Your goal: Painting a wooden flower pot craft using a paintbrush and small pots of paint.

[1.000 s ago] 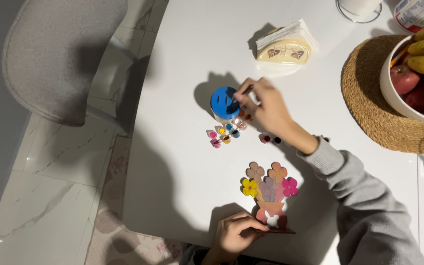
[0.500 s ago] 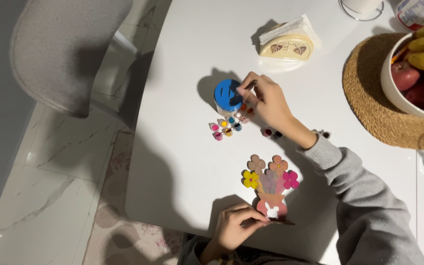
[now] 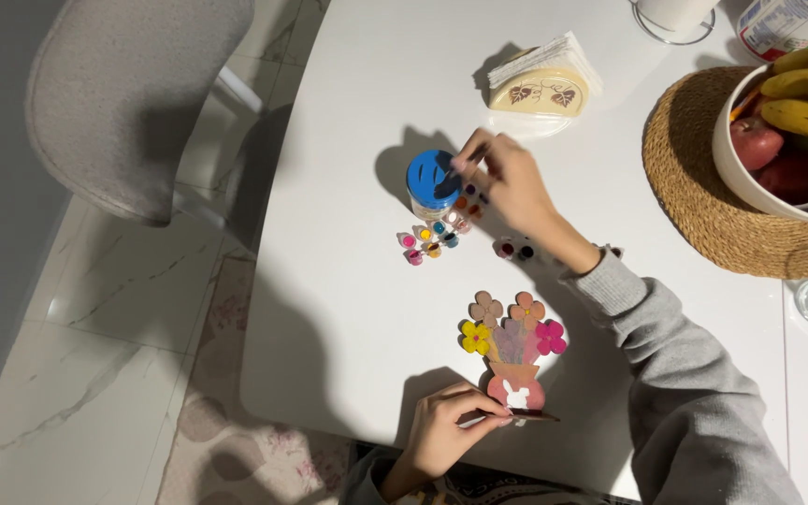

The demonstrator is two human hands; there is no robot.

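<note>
Two hands work at the white table (image 3: 348,309): the right hand (image 3: 507,182), mid-frame, pinches a thin brush (image 3: 472,155) over the blue jar (image 3: 432,182); the left hand (image 3: 446,432), bottom centre, grips the wooden flower cutout (image 3: 513,351) by its base.

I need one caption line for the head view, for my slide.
Right hand dips a thin brush into a blue-lidded jar; left hand steadies a painted wooden flower-vase cutout.

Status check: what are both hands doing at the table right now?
Right hand dips brush at blue cup. Left hand steadies wooden flower cutout. Paint pots beside cup.
</note>
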